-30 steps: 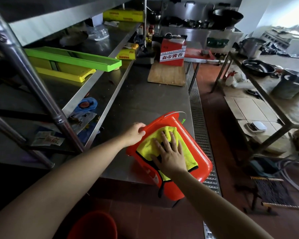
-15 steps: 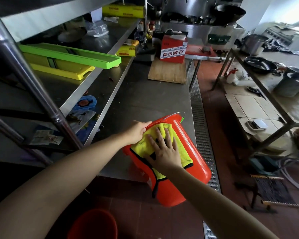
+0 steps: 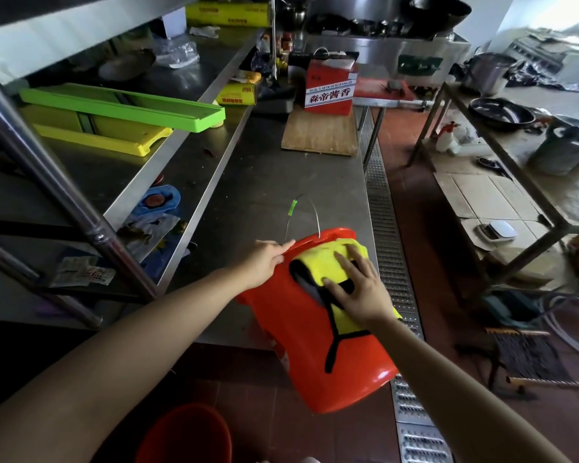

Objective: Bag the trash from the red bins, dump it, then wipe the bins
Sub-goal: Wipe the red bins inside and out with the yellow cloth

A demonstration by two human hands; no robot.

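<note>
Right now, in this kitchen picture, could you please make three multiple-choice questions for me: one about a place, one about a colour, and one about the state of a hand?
1. Where does the red bin lie?
A. On its side at the edge of the steel table
B. Upright on the floor
C. On the upper shelf

2. What colour is the cloth on the bin?
A. Blue with white edging
B. Yellow with black edging
C. Plain grey

3. What does the right hand do?
A. Hangs idle
B. Grips the wire handle
C. Presses the cloth flat against the bin

Answers: 1 A, the bin is tipped and overhangs the table edge. 2 B, the cloth is yellow with a dark border. 3 C, its spread fingers lie on the cloth, while the left hand holds the bin's rim.
</note>
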